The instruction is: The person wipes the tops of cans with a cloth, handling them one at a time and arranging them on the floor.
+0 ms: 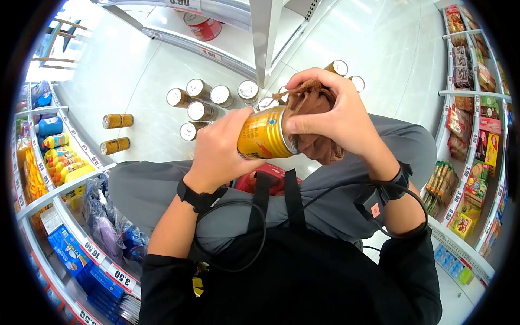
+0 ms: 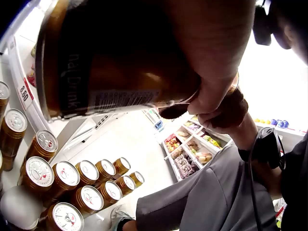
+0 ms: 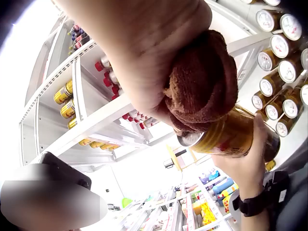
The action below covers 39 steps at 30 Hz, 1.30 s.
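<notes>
A yellow-gold drink can [image 1: 260, 135] is held sideways above the lap. My left hand [image 1: 216, 146] grips it around the body, toward its left end. In the right hand [image 1: 352, 108] is a bunched brown cloth [image 1: 322, 143], which lies against the other end of the can with the thumb near the rim. The right wrist view shows the cloth [image 3: 202, 82] wrapped up in the fingers over the can's silver end. Printed text and a barcode show on the can [image 2: 125, 98] in the left wrist view.
Several matching cans [image 2: 67, 173] stand upright in a cluster on the floor, close to a white shelf unit [image 1: 233, 46] with a red tin [image 1: 203, 27]. Two more cans [image 1: 117, 121] lie at the left. Stocked shelves flank both sides. A black cable [image 1: 264, 233] loops from the wrists.
</notes>
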{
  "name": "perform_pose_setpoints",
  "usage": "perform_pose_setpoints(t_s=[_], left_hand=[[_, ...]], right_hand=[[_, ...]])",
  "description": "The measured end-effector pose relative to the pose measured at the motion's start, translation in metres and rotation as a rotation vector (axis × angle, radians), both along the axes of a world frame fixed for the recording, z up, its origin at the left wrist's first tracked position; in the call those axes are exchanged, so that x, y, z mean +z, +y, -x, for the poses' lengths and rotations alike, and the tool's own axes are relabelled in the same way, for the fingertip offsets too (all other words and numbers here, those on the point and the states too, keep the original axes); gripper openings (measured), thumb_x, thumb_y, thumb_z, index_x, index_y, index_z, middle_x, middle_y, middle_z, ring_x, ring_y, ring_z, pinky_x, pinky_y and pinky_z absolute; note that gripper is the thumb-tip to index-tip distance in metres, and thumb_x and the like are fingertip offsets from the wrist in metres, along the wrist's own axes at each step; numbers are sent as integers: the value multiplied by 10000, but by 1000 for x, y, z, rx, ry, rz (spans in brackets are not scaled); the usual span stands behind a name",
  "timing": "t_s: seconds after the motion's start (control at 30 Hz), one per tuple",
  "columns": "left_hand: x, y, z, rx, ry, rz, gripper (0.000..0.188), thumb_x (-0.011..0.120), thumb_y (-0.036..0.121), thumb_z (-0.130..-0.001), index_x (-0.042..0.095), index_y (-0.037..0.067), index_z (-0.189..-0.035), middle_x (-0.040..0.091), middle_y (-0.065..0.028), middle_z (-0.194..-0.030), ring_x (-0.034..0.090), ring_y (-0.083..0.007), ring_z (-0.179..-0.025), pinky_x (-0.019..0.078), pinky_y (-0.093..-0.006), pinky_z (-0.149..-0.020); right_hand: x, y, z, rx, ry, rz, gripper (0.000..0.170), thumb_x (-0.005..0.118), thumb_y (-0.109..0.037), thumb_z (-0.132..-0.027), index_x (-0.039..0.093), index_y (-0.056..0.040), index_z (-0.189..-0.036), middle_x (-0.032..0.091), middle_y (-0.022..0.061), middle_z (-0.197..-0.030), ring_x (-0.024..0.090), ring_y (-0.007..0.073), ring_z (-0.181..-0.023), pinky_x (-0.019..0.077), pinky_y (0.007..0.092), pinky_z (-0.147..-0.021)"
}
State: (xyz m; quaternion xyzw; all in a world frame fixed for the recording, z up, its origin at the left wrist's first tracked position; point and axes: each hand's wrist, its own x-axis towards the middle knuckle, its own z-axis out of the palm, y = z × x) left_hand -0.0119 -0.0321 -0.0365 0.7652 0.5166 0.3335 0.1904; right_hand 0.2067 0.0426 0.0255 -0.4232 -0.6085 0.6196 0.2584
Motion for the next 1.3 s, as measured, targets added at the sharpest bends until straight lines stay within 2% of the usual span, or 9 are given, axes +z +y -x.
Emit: perform_pose_setpoints(t_s=[0.27, 0.5, 0.57, 0.83, 0.97, 1.03, 1.1, 1.17, 1.3], left_hand=[[2, 5, 4, 104, 37, -173, 716, 916, 244, -541, 585, 19, -1134, 666, -148, -941, 680, -318, -812, 552, -361, -719], [1, 7, 12, 147, -35, -138, 711, 915, 190, -552, 579, 4, -1150, 669, -153, -1003, 690, -295, -882, 549, -347, -786], [-1, 9, 10, 162, -119, -155, 682, 918, 261, -562, 595, 26, -1114, 670, -140, -936, 688, -293, -808, 554, -347, -705], [0, 6, -2, 130, -354, 192, 567, 863, 222, -659, 591, 29, -1116, 686, -128, -923, 697, -266, -822, 544, -332, -743], [-11, 3, -3, 40, -429, 313, 552, 849, 240, -675, 584, 37, -1115, 690, -127, -908, 700, -276, -825, 542, -342, -749], [-13, 0, -5, 41, -401, 346, 555, 845, 255, -674, 582, 40, -1114, 690, -137, -913, 699, -291, -828, 541, -352, -743], [-15, -2, -7, 48, -373, 377, 559, 841, 270, -673, 579, 44, -1112, 689, -146, -918, 698, -305, -830, 541, -362, -737], [-17, -5, -9, 38, -293, 435, 556, 830, 300, -672, 576, 46, -1097, 683, -172, -920, 684, -344, -834, 535, -385, -722], [-13, -10, -14, 16, -190, 459, 535, 815, 326, -670, 575, 48, -1058, 671, -181, -895, 661, -384, -841, 526, -412, -716]], right_hand=[[-13, 12, -1, 8, 134, 218, 306, 664, -128, -833, 605, -4, -1106, 643, 97, -1022, 630, 157, -930, 522, 288, -828], [-1, 16, -3, 282, 64, 394, 386, 701, -112, -850, 553, 8, -1186, 651, 113, -1031, 669, 189, -915, 580, 329, -724], [-1, 14, -3, 283, 66, 424, 423, 733, -121, -847, 540, 6, -1202, 650, 106, -1045, 667, 191, -915, 573, 319, -743], [-20, 1, 0, 141, 109, -88, 598, 749, -163, -826, 492, -52, -1354, 611, 71, -1065, 601, 159, -1003, 512, 310, -893], [-14, -2, -4, 215, 114, -84, 696, 723, -91, -810, 426, -79, -1439, 600, 77, -1085, 594, 150, -1007, 512, 311, -888], [3, -3, -8, 399, -28, 275, 776, 693, -12, -791, 365, -92, -1490, 595, 84, -1110, 578, 143, -1026, 508, 309, -888], [-5, -7, -8, 408, -48, 254, 811, 698, 23, -773, 350, -87, -1497, 596, 86, -1124, 565, 154, -1065, 485, 309, -927], [-22, -13, -7, 356, -5, -65, 826, 739, -6, -763, 357, -75, -1492, 602, 83, -1133, 560, 169, -1093, 455, 312, -974], [-32, -19, -9, 296, -29, 16, 755, 788, -80, -771, 424, -51, -1432, 591, 84, -1199, 551, 169, -1121, 433, 319, -1004]])
